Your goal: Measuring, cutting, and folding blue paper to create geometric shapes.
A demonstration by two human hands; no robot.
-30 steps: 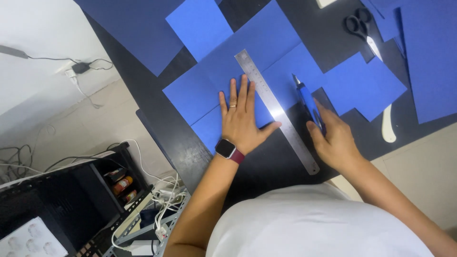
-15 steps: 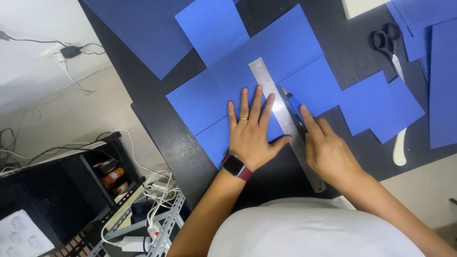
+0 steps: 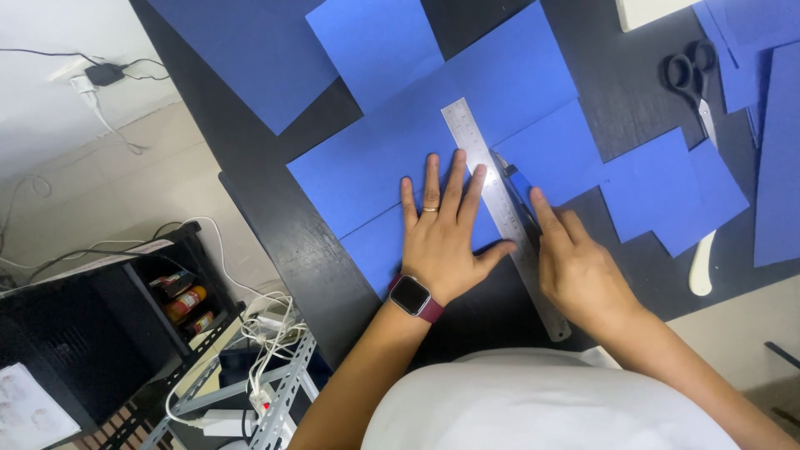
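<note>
Left hand (image 3: 446, 242) fingers spread flat on blue paper (image 3: 367, 175) and steel ruler (image 3: 500, 208), right hand (image 3: 583, 267) fingers grasping blue cutter (image 3: 518, 185), scissors (image 3: 693, 75) well apart

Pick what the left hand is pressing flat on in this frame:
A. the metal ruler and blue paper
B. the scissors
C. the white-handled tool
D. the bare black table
A: the left hand lies spread on the blue paper with its fingertips and thumb on the metal ruler, while the right hand holds a blue knife along the ruler's edge; the scissors lie apart.
</note>
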